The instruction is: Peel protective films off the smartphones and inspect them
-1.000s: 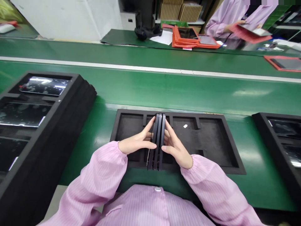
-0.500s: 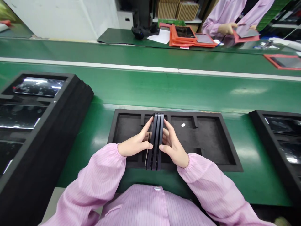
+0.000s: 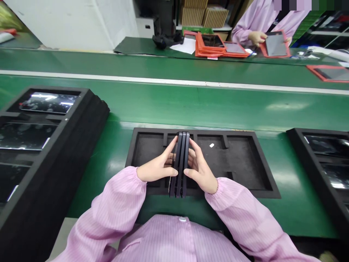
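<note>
Three thin black phone-like devices (image 3: 181, 163) stand on edge, pressed face to face as one stack. My left hand (image 3: 159, 167) is closed on the stack's left side, thumb near and fingers stretched toward the far end. From the right, my right hand (image 3: 200, 167) grips the opposite side in the same way. The stack is upright over a black foam tray (image 3: 245, 163) with moulded compartments; whether its lower edges touch the tray I cannot tell. A small white scrap (image 3: 212, 145) lies in the tray, right of my hands. The outer faces of the stack are mostly hidden.
A tall pile of black foam trays (image 3: 89, 123) holding glossy-screened devices rises at left. Another loaded tray (image 3: 296, 136) stands at right. Across the green bench (image 3: 191, 102), a co-worker's hand (image 3: 257, 37) holds a red-framed panel (image 3: 275, 43) beside stacked red-framed panels (image 3: 209, 42).
My hands and the stack stay almost where they were. The co-worker's red-framed panel has tilted up, showing more of its grey face. The view has shifted slightly.
</note>
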The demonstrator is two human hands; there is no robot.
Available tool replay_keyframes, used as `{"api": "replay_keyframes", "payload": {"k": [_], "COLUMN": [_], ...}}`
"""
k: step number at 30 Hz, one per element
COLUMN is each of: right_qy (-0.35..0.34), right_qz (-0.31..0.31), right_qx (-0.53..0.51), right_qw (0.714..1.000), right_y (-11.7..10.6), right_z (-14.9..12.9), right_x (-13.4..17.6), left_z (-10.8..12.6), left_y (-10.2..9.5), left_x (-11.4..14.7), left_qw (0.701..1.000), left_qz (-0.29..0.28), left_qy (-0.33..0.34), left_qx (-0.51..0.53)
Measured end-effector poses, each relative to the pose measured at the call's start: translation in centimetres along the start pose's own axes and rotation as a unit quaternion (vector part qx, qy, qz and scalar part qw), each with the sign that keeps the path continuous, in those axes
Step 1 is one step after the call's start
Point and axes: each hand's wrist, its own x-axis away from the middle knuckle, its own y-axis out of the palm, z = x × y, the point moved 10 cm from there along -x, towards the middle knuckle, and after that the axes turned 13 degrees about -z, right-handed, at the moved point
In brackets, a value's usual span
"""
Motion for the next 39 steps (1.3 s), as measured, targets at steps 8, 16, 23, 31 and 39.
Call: {"api": "replay_keyframes", "payload": {"k": [8,16,23,31,39], "right_qy": [-0.003,0.001,-0.009,0.008,0.004], "right_qz": [0.036,0.024,-0.051,-0.091,-0.093], "right_qx": [0.038,0.038,0.001,-0.043,-0.049], "right_qw": [0.999,0.999,0.999,0.995,0.994], "right_y": [-0.1,0.0,0.8,1.1,1.1], "right_z": [-0.5,-0.4,-0.5,-0.5,-0.2], "right_x": [-0.3,-0.2,-0.2,-0.2,-0.2], "left_z": [0.5,0.3,0.2,0.5,0.1], "left_y": [0.7,0.6,1.1,1.4,1.1], "left_x": [-0.1,0.0,0.1,0.1,0.3], "left_qw": [1.000,1.000,0.998,0.997,0.998], "left_qz": [0.002,-0.008,-0.055,-0.074,-0.048], "left_qy": [0.000,0.009,0.015,0.016,0.008], "left_qx": [0.012,0.019,-0.004,0.020,0.030]}}
